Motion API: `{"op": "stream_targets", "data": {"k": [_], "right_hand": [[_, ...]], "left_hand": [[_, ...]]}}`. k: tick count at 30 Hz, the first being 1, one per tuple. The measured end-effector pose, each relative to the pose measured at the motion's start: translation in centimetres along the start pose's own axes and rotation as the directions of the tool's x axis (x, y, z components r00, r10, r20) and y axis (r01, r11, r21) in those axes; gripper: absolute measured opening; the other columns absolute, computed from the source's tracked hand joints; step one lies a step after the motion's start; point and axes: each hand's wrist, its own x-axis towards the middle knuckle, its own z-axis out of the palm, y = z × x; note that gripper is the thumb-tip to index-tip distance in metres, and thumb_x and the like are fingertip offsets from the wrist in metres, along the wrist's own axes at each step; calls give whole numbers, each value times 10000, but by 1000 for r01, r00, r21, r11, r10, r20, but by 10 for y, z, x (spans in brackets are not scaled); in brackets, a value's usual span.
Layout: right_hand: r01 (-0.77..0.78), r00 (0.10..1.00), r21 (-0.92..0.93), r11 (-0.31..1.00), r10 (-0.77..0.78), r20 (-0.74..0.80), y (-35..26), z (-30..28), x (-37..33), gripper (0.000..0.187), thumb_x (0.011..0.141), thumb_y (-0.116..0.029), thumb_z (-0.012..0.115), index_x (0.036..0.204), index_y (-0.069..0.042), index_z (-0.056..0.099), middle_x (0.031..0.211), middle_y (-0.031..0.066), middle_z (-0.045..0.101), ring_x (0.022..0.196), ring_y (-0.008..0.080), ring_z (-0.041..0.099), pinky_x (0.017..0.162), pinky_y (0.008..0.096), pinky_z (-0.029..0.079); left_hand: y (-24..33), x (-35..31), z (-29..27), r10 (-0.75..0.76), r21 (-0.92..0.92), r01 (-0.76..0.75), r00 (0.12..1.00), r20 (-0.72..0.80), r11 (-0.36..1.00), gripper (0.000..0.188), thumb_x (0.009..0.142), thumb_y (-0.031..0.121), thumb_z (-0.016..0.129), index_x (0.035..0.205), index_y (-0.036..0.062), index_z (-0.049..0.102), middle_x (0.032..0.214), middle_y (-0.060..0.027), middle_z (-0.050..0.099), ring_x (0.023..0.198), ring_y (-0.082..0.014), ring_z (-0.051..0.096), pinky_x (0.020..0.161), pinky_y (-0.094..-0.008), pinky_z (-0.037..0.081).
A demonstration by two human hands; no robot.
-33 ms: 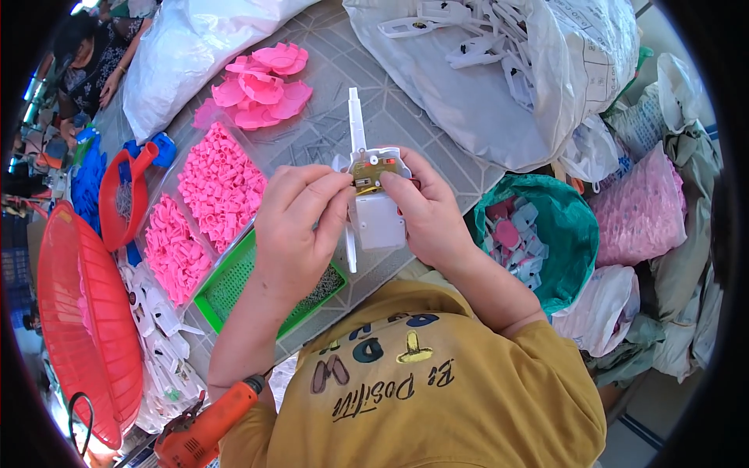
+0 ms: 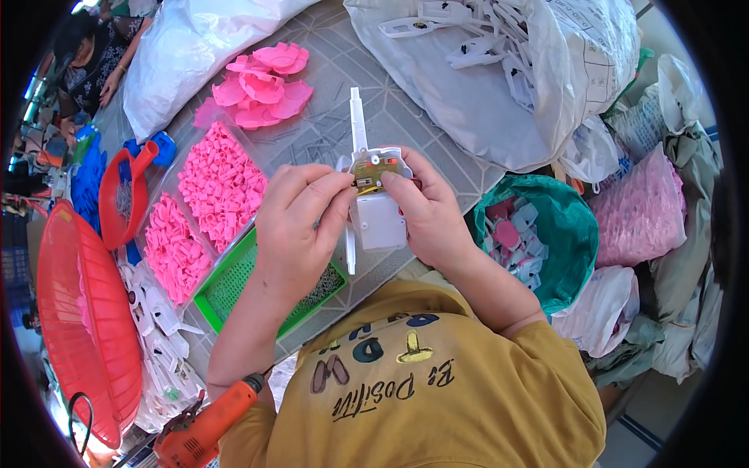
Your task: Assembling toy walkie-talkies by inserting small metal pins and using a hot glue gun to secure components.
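An open white plastic housing (image 2: 382,226) with a long narrow white bar (image 2: 357,121) along its left side is held above the near part of the table. A brownish-green circuit board (image 2: 367,173) with small red parts and a yellow wire shows in its upper half. My right hand (image 2: 427,204) grips the housing from the right, thumb on the board's edge. My left hand (image 2: 300,218) is closed in a pinch at the board's left edge; what its fingertips hold is hidden.
Pink small parts (image 2: 222,183) fill a tray at left, beside a green basket (image 2: 226,304) of small metal pieces. Pink curved pieces (image 2: 261,86) lie beyond. A green-lined bin (image 2: 566,234) stands right; a white sack (image 2: 468,101) lies behind. An orange power tool (image 2: 207,425) sits lower left.
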Motion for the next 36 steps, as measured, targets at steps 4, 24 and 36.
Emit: {"op": "stream_targets", "data": {"k": [4, 24, 36], "right_hand": [[55, 998, -55, 997, -55, -2, 5, -2, 1, 276, 1017, -136, 506, 1274, -37, 507, 1093, 91, 671, 897, 129, 680, 760, 271, 551], [56, 996, -64, 996, -60, -72, 3, 8, -1, 212, 1008, -120, 516, 1203, -37, 528, 970, 84, 687, 776, 114, 674, 643, 256, 533], [105, 989, -160, 982, -119, -85, 5, 8, 1, 260, 998, -112, 504, 1249, -54, 542, 953, 38, 664, 798, 75, 627, 677, 245, 517]], "left_hand": [[-1, -1, 2, -4, -21, 4, 1000, -20, 1000, 185, 809, 15, 746, 985, 26, 689, 905, -102, 645, 795, -274, 608, 676, -362, 489], [-8, -6, 7, 94, 110, -92, 995, -12, 990, 235, 767, 12, 737, 996, 25, 688, 946, -95, 642, 823, -279, 602, 704, -388, 477], [-5, -11, 13, 94, 123, -88, 994, -48, 988, 192, 837, -18, 721, 1021, -9, 669, 968, -140, 627, 846, -287, 630, 724, -349, 519]]}}
